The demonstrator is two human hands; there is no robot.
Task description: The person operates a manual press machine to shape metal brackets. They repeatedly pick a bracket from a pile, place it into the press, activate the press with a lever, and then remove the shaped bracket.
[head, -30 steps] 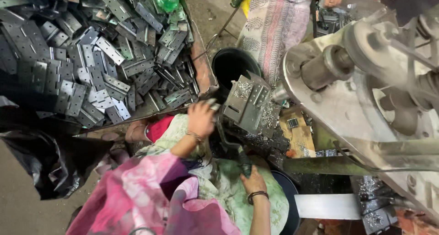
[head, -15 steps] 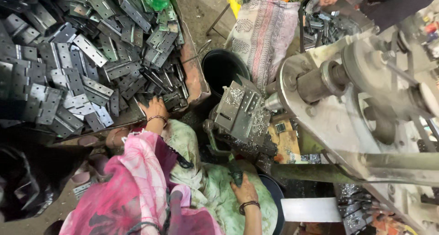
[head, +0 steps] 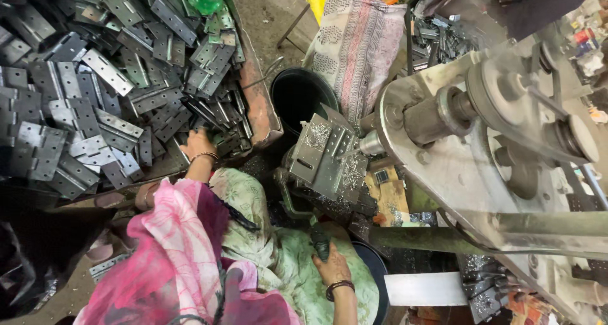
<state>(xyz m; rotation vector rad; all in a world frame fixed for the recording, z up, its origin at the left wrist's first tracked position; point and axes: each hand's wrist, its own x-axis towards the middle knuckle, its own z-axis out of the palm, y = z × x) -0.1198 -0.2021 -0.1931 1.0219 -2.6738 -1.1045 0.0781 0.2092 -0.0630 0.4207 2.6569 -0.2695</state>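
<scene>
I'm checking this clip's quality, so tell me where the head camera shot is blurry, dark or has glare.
Head view: the hinge pile is sharp and evenly lit, with pale glare on some plates; the machine wheel at right is smeared by motion blur; the bottom left corner is deep shadow; the left hand and the right hand are clear.

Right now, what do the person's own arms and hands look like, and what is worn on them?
Both hands are bare, with no gloves. The left hand has a thin bangle at the wrist. The right hand wears a dark beaded bracelet. The forearms are uncovered; a pink patterned cloth and pale green printed fabric drape nearer the body.
</scene>
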